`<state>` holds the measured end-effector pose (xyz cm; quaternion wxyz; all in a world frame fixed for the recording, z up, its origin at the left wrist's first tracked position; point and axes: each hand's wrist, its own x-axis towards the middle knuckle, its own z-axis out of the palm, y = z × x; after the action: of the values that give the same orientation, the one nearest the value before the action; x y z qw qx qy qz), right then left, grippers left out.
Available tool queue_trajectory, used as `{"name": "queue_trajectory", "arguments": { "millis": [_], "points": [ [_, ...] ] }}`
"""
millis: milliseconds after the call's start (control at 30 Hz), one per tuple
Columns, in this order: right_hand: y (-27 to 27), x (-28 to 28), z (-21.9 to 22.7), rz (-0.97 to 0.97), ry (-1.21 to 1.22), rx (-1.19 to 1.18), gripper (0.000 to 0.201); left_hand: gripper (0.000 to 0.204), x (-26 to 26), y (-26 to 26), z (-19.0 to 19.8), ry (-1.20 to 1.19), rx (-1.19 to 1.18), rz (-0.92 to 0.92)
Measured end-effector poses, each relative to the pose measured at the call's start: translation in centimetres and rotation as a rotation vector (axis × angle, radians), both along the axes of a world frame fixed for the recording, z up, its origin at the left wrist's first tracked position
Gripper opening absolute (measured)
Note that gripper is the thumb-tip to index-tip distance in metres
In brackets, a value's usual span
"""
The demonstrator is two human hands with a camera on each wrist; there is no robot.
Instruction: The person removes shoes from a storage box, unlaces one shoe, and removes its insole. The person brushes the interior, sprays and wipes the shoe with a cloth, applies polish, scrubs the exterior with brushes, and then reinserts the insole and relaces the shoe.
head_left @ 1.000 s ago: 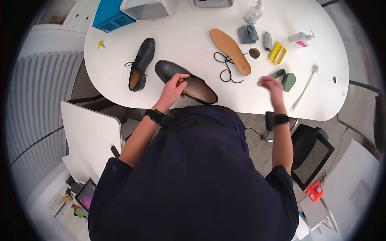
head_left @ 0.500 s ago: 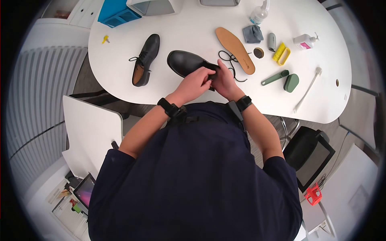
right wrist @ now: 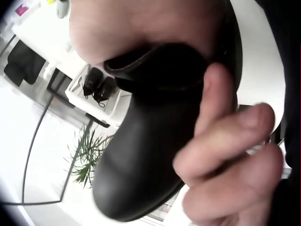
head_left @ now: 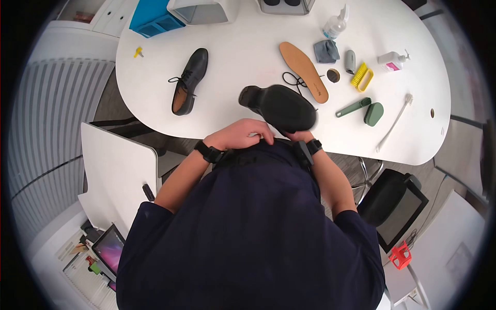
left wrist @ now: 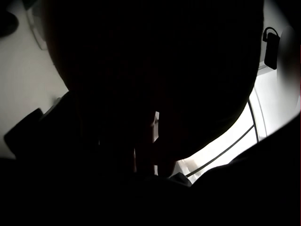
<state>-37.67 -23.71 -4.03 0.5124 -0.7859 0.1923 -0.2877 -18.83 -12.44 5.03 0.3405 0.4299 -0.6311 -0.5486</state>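
A black shoe (head_left: 287, 109) is raised at the table's near edge in the head view, sole up, heel to the left and toe to the right. My right hand (head_left: 301, 136) grips it from below, its fingers partly hidden. Just below the heel, close to the shirt, my left hand (head_left: 240, 134) has loosely bent fingers with nothing visible in them. The right wrist view shows the shoe's upper (right wrist: 136, 150) beneath my right palm (right wrist: 141, 23), with bent fingers of my left hand (right wrist: 230, 160) beside the opening. A large dark shape fills most of the left wrist view.
Another laced black shoe (head_left: 190, 81) stands left on the white table (head_left: 232, 57). Farther right lie a tan insole (head_left: 304, 70), black lace (head_left: 292, 79), grey cloth (head_left: 326, 51), yellow brush (head_left: 362, 77), green brush (head_left: 354, 107) and white long-handled brush (head_left: 395, 123). Two pump bottles stand behind.
The shoe has come up off the table and turned sole up. My right hand went from beside the green brush to the shoe; my left hand has drawn back from it toward the shirt.
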Motion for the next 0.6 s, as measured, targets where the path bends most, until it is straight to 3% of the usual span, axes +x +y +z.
{"name": "queue_trajectory", "arguments": {
  "millis": [167, 233, 267, 333, 367, 433, 500, 600],
  "points": [
    [-0.6, -0.3, -0.1, -0.016, -0.035, 0.147, 0.044, 0.025, 2.9, 3.2, -4.8, 0.007, 0.240, 0.139],
    [0.1, -1.8, 0.3, -0.030, -0.049, 0.205, 0.044, 0.026, 3.4, 4.8, -7.7, -0.210, 0.405, 0.406],
    [0.3, -1.8, 0.4, -0.037, -0.055, 0.234, 0.044, 0.026, 3.8, 5.6, -9.0, -0.209, 0.401, 0.404],
    [0.3, -3.2, 0.6, -0.050, -0.069, 0.297, 0.044, 0.027, 4.6, 7.4, -11.5, -0.129, 0.591, 0.595],
    [0.4, -3.9, 0.7, -0.056, -0.075, 0.327, 0.044, 0.027, 4.9, 8.3, -12.7, -0.127, 0.589, 0.594],
    [0.9, -4.7, 1.0, -0.067, -0.086, 0.386, 0.043, 0.027, 5.5, 10.2, -15.0, -0.189, 0.799, 0.646],
    [0.4, -2.9, 0.8, -0.080, -0.096, 0.444, 0.043, 0.027, 6.0, 12.3, -18.0, -0.210, 0.809, 0.616],
    [0.9, -4.1, 1.3, -0.095, -0.118, 0.535, 0.043, 0.026, 5.9, 13.5, -18.6, -0.214, 0.833, 0.619]
  ]
}}
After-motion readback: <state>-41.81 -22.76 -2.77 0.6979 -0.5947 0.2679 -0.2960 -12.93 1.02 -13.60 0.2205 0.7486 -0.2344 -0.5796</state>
